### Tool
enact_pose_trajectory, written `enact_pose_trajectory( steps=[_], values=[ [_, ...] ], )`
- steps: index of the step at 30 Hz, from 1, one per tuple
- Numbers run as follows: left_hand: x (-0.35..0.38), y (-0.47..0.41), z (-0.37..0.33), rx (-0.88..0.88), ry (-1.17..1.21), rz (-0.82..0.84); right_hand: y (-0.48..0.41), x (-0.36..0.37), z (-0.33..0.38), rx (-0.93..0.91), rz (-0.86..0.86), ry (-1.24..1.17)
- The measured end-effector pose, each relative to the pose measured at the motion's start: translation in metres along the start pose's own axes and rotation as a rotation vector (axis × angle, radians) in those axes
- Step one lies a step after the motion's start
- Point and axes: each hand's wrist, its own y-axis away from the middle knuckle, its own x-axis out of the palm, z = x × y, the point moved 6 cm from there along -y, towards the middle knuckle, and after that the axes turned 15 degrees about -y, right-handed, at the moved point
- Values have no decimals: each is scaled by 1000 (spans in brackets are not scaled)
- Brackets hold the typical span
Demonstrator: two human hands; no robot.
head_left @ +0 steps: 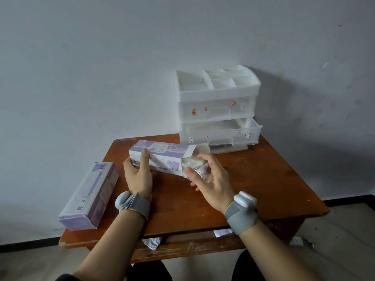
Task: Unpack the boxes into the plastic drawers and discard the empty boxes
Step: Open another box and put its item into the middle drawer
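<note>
A long purple and white box (160,157) lies across the middle of the brown table (263,179), its right end flap open. My left hand (138,175) grips the box's left part. My right hand (207,175) is at the open end, fingers curled around the white plastic contents (194,166) sticking out of it. A second, closed purple box (89,196) lies at the table's left edge. The white plastic drawer unit (218,110) stands at the back right; its lower drawer (221,135) is pulled out, the upper one is pushed in.
The drawer unit's top tray has several open compartments. A grey wall stands right behind the table. Under the table's front edge, crumpled silvery scraps (152,242) lie on the floor. I wear grey wristbands with white devices on both wrists.
</note>
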Motion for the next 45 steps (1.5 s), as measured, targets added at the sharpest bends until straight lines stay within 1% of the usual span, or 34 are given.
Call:
enact_pose_trajectory(
  steps=[2, 4, 6, 9, 11, 14, 16, 18, 20, 21, 23, 25, 26, 28, 30, 31, 33, 36, 39, 43, 45],
  values=[
    [1, 2, -4, 40, -13, 14, -1, -1, 0, 43, -4, -81],
    [0, 3, -6, 62, -11, 7, -1, -6, -1, 15, -53, -8],
    [-6, 3, -8, 69, 31, -56, -2, -15, -3, 10, -155, 17],
    [-21, 0, -14, 56, 100, -195, -1, -31, -6, 60, -336, -33],
    [-26, -4, -20, 45, 99, -231, 1, -38, -3, 62, -424, -76],
    [-30, -12, -32, 22, -16, -203, 4, -47, 8, 18, -525, -133],
    [-27, -20, -36, -14, -86, -145, 5, -54, 12, 12, -608, -198],
    [-22, -25, -41, -43, -171, -53, 6, -61, 16, 8, -679, -259],
    [-15, -28, -44, -64, -259, 53, 5, -66, 22, 4, -705, -267],
    [-11, -27, -48, -39, -321, 77, 3, -68, 24, 5, -704, -262],
    [-5, -21, -61, 56, -475, 33, -3, -76, 33, -12, -692, -231],
    [1, -10, -80, 216, -557, -38, -12, -87, 47, -58, -685, -169],
    [8, -5, -87, 306, -559, -31, -16, -92, 54, -86, -688, -141],
    [29, 7, -99, 470, -569, 101, -27, -105, 67, -137, -721, -86],
    [51, 16, -101, 540, -664, 279, -35, -119, 78, -162, -750, -15],
    [60, 20, -101, 559, -727, 346, -40, -126, 82, -155, -741, 17],
    [69, 22, -98, 566, -784, 395, -51, -132, 85, -97, -658, 62],
    [70, 24, -99, 555, -719, 383, -67, -132, 91, -76, -466, 205],
    [69, 24, -101, 575, -698, 338, -84, -123, 94, -57, -278, 348],
    [69, 21, -98, 573, -693, 319, -104, -104, 89, -33, 36, 484],
    [69, 20, -96, 575, -700, 329, -107, -96, 88, -47, 126, 595]
  ],
)
